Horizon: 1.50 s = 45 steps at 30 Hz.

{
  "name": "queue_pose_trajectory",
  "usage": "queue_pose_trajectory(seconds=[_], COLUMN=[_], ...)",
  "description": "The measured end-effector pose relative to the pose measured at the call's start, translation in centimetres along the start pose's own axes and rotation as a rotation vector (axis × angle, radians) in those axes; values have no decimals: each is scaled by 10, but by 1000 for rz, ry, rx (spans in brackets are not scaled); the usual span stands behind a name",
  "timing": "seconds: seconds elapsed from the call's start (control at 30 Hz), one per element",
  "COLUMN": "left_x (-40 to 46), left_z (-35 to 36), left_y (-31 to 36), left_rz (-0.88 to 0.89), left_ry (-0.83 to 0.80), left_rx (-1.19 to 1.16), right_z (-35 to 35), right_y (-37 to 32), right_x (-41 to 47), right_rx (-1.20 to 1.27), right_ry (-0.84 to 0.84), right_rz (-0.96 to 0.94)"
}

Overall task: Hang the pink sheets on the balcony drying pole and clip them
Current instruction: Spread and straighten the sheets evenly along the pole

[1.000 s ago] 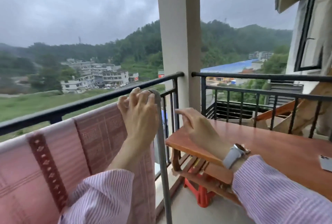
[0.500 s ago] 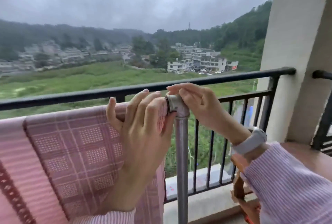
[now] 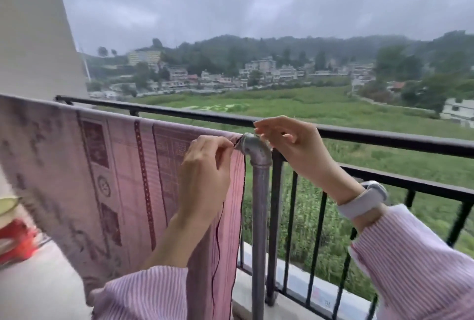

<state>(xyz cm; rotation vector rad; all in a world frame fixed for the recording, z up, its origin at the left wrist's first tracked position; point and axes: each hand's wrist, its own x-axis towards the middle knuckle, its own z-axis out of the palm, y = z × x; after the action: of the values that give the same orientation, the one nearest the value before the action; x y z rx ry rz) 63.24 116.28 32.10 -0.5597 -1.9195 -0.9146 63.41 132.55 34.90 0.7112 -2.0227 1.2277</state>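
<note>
Both hands work at the pole's elbow joint [image 3: 252,149]: left hand [image 3: 205,173] pinches the pink sheet's [image 3: 123,176] corner taut against it, while right hand [image 3: 284,142], fingers loosely apart, steadies just beyond, holding nothing visible.

One pink patterned woven sheet [image 3: 115,178], one grey metal drying pole [image 3: 259,206], one black metal balcony railing [image 3: 384,137], two bare hands, one pale grey wristwatch [image 3: 364,199].

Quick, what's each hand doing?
Left hand: pinched shut on the pink patterned sheet edge.
Right hand: fingers curled beside the grey metal pipe elbow; grip cannot be told.
</note>
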Motion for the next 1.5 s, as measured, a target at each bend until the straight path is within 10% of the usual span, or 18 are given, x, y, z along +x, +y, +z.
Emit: queue_pose_trajectory(seconds=[0.17, 1.1, 1.5], left_x=[10, -13, -27], left_z=[-12, 12, 26], left_y=[19, 62, 60], left_rz=[-166, -125, -130], left_ry=[6, -8, 52], left_rx=[-36, -32, 11], right_z=[12, -17, -12], right_y=[-11, 15, 39], right_x=[14, 4, -23], right_rx=[-111, -337, 215], right_ry=[-188, -22, -183], right_rz=[41, -350, 120])
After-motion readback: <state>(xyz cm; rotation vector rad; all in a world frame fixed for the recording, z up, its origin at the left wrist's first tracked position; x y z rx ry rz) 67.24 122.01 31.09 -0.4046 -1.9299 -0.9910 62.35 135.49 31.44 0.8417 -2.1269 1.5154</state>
